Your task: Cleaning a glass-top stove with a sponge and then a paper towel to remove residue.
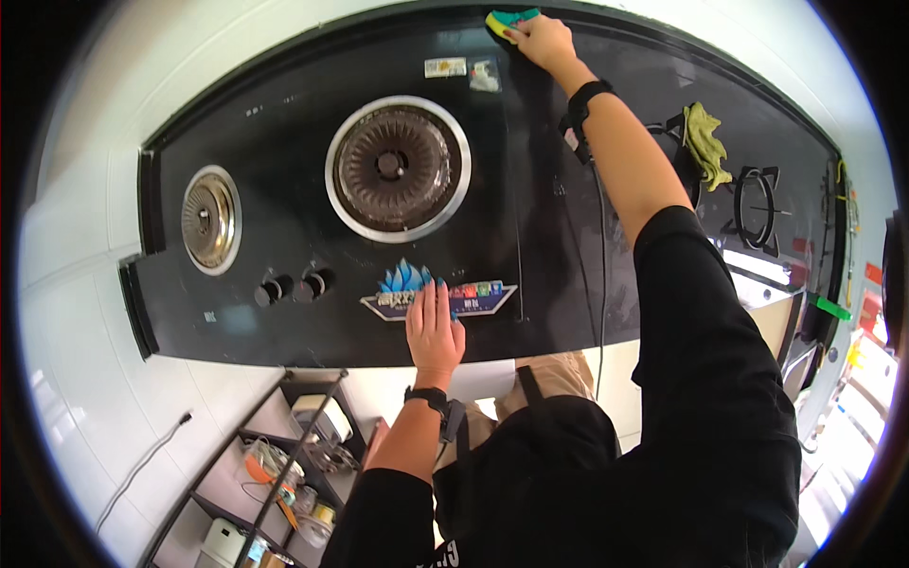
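Note:
At the far edge of the black cooktop (pixel 284 142), my right hand (pixel 545 41) grips a green and yellow scouring sponge (pixel 505 24), pressed to the surface. My left hand (pixel 433 334) lies flat with its fingers over a blue printed decal (pixel 483 299) near the front edge; it holds nothing. Beyond the left hand sits a large round gas burner (pixel 390 167) with a metal rim. A smaller burner (pixel 211 220) is farther left, with two black control knobs (pixel 273 290) in front of it.
A yellow-green cloth (pixel 704 145) lies at the right by black pan supports (pixel 756 207). A black cable (pixel 603 284) runs over the counter's front edge. Small stickers (pixel 445 67) are near the back. Shelves (pixel 266 433) with boxes and bagged items stand at the lower left.

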`<action>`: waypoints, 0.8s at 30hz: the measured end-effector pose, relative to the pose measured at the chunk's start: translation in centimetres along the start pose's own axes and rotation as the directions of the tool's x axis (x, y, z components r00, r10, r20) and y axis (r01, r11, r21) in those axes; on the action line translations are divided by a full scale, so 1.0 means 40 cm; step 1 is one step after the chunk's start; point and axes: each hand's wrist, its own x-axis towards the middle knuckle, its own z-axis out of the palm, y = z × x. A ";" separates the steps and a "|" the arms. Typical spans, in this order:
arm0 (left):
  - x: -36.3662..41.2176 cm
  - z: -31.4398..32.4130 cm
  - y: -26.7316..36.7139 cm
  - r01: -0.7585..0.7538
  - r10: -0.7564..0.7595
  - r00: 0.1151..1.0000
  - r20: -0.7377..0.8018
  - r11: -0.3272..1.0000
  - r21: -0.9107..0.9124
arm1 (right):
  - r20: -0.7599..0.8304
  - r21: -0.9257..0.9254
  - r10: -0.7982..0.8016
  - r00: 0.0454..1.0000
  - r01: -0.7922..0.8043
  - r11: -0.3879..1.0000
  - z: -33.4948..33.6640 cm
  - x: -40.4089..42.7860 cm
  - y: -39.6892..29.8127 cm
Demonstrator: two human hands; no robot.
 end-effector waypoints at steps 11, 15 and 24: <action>-0.010 -0.014 -0.012 0.026 -0.026 1.000 -0.009 0.999 0.024 | 0.201 0.133 0.100 0.974 -0.129 0.983 -0.300 -1.015 -0.307; -0.019 -0.007 -0.019 0.044 -0.043 0.999 -0.030 0.999 0.032 | -0.002 0.143 0.002 1.000 -0.002 0.990 -0.175 -0.775 -0.232; -0.002 -0.015 -0.008 0.041 -0.040 0.999 -0.015 0.999 0.017 | -0.097 0.064 0.084 0.992 -0.078 0.995 -0.054 -0.336 -0.216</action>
